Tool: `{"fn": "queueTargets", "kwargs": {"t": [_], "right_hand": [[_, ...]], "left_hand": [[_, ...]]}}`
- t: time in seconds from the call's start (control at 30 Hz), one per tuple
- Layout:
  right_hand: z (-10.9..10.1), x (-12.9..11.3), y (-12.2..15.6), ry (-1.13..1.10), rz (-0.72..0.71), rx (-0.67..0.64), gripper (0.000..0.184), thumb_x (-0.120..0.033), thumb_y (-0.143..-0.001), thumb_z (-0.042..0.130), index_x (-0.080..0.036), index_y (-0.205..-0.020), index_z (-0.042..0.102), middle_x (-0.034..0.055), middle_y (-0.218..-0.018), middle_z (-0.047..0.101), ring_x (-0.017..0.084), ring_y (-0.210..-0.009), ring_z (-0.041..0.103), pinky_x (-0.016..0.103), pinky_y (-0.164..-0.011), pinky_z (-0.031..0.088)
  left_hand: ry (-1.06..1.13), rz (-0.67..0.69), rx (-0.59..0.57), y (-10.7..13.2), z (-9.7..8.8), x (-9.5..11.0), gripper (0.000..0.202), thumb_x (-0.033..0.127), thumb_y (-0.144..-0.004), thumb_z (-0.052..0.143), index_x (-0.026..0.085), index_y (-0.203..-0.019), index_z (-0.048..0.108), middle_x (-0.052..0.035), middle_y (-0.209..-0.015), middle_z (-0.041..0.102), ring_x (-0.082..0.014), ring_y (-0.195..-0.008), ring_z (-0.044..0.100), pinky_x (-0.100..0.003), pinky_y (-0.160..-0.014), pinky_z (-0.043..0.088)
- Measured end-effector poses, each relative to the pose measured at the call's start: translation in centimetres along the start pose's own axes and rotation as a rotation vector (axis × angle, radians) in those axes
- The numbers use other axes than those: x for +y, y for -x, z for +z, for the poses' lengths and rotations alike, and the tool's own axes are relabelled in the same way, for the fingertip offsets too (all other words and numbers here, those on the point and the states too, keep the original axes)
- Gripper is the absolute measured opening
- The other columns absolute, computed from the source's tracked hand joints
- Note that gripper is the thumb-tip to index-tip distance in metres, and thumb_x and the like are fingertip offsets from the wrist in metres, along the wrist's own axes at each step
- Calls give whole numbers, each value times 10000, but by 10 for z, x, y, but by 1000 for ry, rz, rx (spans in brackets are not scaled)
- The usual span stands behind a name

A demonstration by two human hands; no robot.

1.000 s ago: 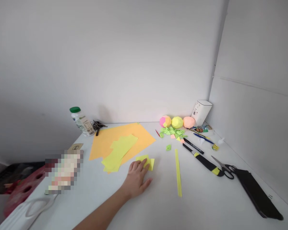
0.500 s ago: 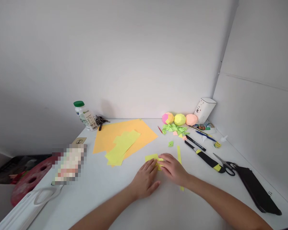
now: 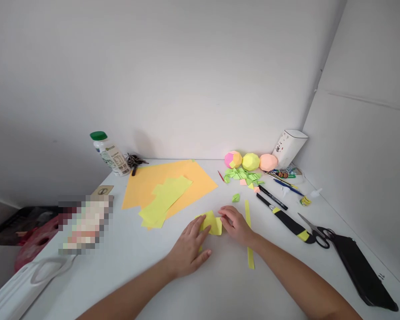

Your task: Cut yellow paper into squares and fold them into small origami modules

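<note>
A small folded piece of yellow paper lies on the white table in front of me. My left hand rests open over its left part, fingers spread and pressing it down, hiding some of it. At the right edge of the paper, my right hand has its fingers bent and closed together at the fold. Close to the right wrist, a narrow yellow paper strip runs along the table, partly under the forearm.
Larger yellow sheets lie on orange paper to the left. Faceted paper balls and green folded pieces sit at the back. On the right are a utility knife, a marker, scissors and a black case.
My hands have moved apart; the left slid left and its fingers spread, while the right drew off the paper's middle to its edge. More of the folded paper shows. The view shifted slightly.
</note>
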State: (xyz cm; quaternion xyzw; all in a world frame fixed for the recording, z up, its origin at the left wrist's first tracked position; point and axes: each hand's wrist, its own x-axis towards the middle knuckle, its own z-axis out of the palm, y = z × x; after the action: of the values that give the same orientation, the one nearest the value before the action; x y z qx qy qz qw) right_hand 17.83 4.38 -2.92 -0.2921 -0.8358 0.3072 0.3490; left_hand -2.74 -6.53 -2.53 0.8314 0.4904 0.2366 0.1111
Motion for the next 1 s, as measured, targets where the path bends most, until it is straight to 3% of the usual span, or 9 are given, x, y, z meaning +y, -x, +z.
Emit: {"fn": "queueTargets", "kwargs": {"t": [0.17, 0.27, 0.33, 0.47, 0.6, 0.7, 0.83, 0.9, 1.0], "right_hand": [[1, -2, -2, -82, 5, -32, 232, -179, -821, 548, -199, -1047, 591, 98, -972, 587, 179, -785, 569, 365, -745, 515], [0, -3, -3, -115, 62, -35, 196, -161, -801, 556, -203, -981, 622, 71, -881, 601, 179, -776, 562, 337, -703, 504], [0, -6, -4, -131, 81, -22, 159, -162, -799, 556, -206, -928, 638, 53, -818, 601, 179, -781, 559, 329, -698, 495], [-2, -16, -5, -210, 76, 56, 107, -199, -809, 568, -205, -870, 656, 53, -828, 613, 184, -831, 569, 348, -766, 484], [-2, -35, -2, -355, 87, 105, 92, -238, -828, 585, -215, -883, 655, 56, -902, 626, 183, -863, 587, 348, -802, 476], [1, -49, 4, -470, 107, 107, 84, -247, -834, 595, -220, -889, 653, 52, -907, 627, 185, -878, 584, 342, -808, 470], [3, -61, 12, -578, 141, 89, 75, -245, -839, 599, -231, -893, 650, 41, -890, 617, 172, -847, 564, 324, -776, 465], [1, -63, 13, -594, 142, 89, 71, -246, -841, 596, -230, -888, 647, 38, -866, 610, 170, -824, 555, 323, -758, 462], [-3, -63, 12, -576, 135, 103, 75, -258, -841, 589, -223, -874, 647, 37, -825, 596, 172, -793, 549, 324, -729, 460]], "left_hand": [[204, -174, 187, -2, 0, -4, 425, 362, -925, 391, 231, -1329, 402, -136, -1389, 369, -281, -1270, 375, -462, -1002, 392], [324, -335, 337, -7, -1, -11, 305, 348, -928, 379, 213, -1142, 549, -111, -1213, 505, -239, -1134, 500, -414, -939, 448], [385, -390, 376, -10, -2, -15, 275, 363, -918, 399, 208, -1033, 595, -94, -1100, 557, -223, -1038, 548, -387, -877, 477], [294, -311, 369, -13, -8, -12, 242, 374, -865, 492, 213, -974, 635, -90, -1026, 607, -247, -990, 550, -437, -886, 429], [248, -250, 341, -12, -15, 3, 314, 390, -785, 590, 229, -1052, 630, -97, -1101, 603, -288, -1047, 509, -478, -914, 370], [523, -361, 315, -11, -20, 15, 361, 418, -776, 606, 228, -1083, 606, -94, -1108, 593, -271, -1020, 514, -415, -860, 406], [1174, -565, 158, -14, -27, 24, 311, 475, -803, 573, 171, -789, 637, -40, -744, 608, -167, -666, 525, -287, -614, 404], [1443, -592, 121, -16, -30, 26, 339, 471, -803, 578, 150, -711, 634, -32, -660, 583, -144, -601, 498, -278, -595, 387], [1665, -555, 72, -18, -33, 27, 316, 420, -813, 574, 123, -758, 668, -68, -708, 610, -165, -647, 530, -306, -658, 412]]}}
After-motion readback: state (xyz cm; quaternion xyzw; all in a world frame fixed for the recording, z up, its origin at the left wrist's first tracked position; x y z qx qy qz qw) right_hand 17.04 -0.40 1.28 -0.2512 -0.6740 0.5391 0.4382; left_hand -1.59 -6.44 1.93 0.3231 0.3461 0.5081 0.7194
